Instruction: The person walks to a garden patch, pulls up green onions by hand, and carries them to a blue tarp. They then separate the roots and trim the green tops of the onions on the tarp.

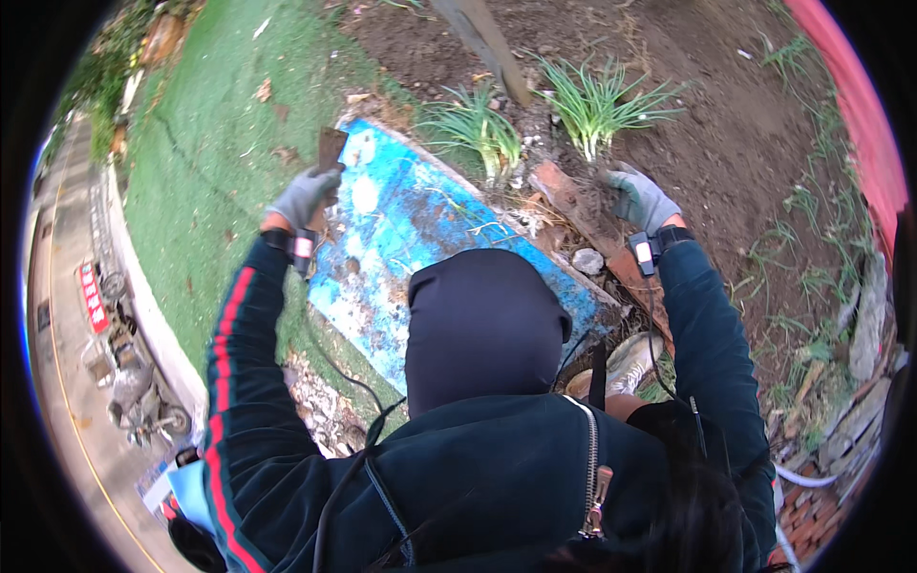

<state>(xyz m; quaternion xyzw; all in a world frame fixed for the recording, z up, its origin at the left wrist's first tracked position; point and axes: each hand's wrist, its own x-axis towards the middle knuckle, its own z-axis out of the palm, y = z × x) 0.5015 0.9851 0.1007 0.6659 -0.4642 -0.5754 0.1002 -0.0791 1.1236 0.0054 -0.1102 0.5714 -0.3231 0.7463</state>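
Observation:
My left hand [308, 197], in a grey work glove, is closed around a flat brown piece [331, 148], whose material I cannot tell. It is over the left edge of a worn blue board [423, 229] smeared with dirt. My right hand [640, 197], gloved too, is at a clump of dark soil and roots [596, 188]; whether its fingers grip the clump is not clear. Just beyond that hand stands a tuft of green onion-like plants [594, 107]. A second tuft [483, 136] leans beside the board's far edge. Reddish bricks [573, 200] run beneath the right hand.
A wooden post [494, 54] rises between the tufts. Bare soil [716, 143] spreads to the right, green artificial turf [229, 143] to the left. A pale stone [587, 261] lies by the bricks. Cables hang from both wrist devices. Beyond a white kerb, a parked motorcycle [147, 408] stands on the road.

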